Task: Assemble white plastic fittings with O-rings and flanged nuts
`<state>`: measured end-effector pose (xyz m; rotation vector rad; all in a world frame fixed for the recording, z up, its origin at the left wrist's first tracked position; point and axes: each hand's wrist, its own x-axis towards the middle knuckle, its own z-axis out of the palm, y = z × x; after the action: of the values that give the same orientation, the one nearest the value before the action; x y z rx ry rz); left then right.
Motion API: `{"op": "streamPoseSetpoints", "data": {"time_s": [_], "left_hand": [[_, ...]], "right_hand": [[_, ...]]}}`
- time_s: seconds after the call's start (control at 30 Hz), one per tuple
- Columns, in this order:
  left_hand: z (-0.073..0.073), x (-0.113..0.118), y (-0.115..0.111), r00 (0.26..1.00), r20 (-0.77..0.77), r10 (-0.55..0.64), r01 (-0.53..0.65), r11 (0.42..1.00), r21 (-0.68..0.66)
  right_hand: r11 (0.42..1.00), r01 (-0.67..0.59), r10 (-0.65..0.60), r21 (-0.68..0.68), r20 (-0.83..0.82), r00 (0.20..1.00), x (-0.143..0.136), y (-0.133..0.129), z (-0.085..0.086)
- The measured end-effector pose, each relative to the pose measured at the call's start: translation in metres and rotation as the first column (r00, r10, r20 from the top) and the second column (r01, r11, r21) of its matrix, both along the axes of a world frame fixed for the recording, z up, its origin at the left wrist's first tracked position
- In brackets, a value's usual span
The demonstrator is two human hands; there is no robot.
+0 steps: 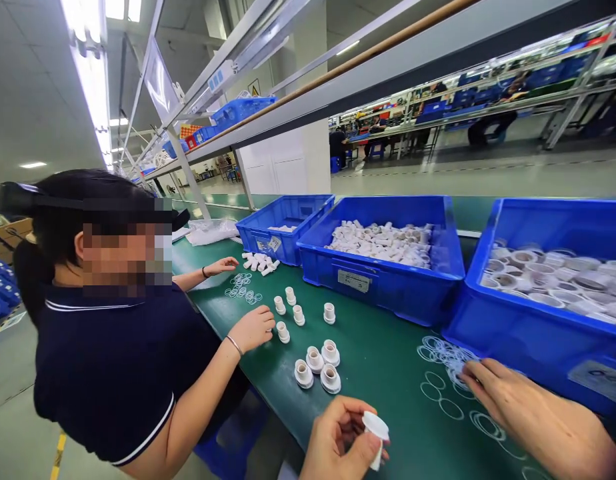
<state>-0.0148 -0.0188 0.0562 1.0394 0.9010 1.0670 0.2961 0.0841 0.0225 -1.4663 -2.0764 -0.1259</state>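
Left grip (341,441) is clamping a white flanged piece (376,427) at lower centre of the frame. At lower right, the right grip (528,407) is touching thin rings (443,351); whether it is pinching 1, I cannot tell. 4 flanged fittings (331,379) are standing on the green surface (388,363) just below mid-frame; 3 blue bins (388,297) are reaching from mid-frame to the right edge.

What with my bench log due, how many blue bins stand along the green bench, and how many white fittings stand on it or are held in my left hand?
Blue bins: 3
White fittings standing: 9
White fitting in your left hand: 1
Total: 13
Loose rings, too heaped to count, are left out.
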Motion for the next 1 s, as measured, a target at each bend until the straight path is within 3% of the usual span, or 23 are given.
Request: {"op": "streamPoseSetpoints", "data": {"time_s": [0.07,0.17,0.33,0.5,0.73,1.0], "left_hand": [[-0.005,0.017,-0.01,0.998,0.037,0.041,-0.04,0.999,-0.004],[-0.002,0.02,-0.006,0.995,0.063,0.083,-0.083,0.997,-0.007],[0.004,0.015,0.004,0.999,0.022,0.023,-0.023,1.0,0.02],[-0.001,0.021,0.008,0.999,-0.025,-0.047,0.047,0.999,-0.005],[0.002,0.033,0.021,0.995,-0.048,-0.084,0.085,0.996,0.017],[0.0,0.036,0.024,0.995,0.006,-0.095,0.095,0.995,-0.01]], "right_hand": [[1.0,-0.018,0.02,-0.024,0.08,0.997,-0.001,-0.002,0.008],[0.998,-0.003,0.01,-0.063,0.117,0.993,-0.003,-0.006,0.013],[0.99,0.014,0.0,-0.142,0.102,0.995,-0.008,-0.01,0.014],[0.941,0.01,-0.027,-0.339,-0.046,0.999,-0.016,-0.015,0.034],[0.851,-0.251,0.071,-0.46,-0.374,0.925,-0.048,-0.034,0.065],[0.729,-0.436,0.152,-0.528,-0.495,0.855,-0.071,-0.05,0.077]]}}
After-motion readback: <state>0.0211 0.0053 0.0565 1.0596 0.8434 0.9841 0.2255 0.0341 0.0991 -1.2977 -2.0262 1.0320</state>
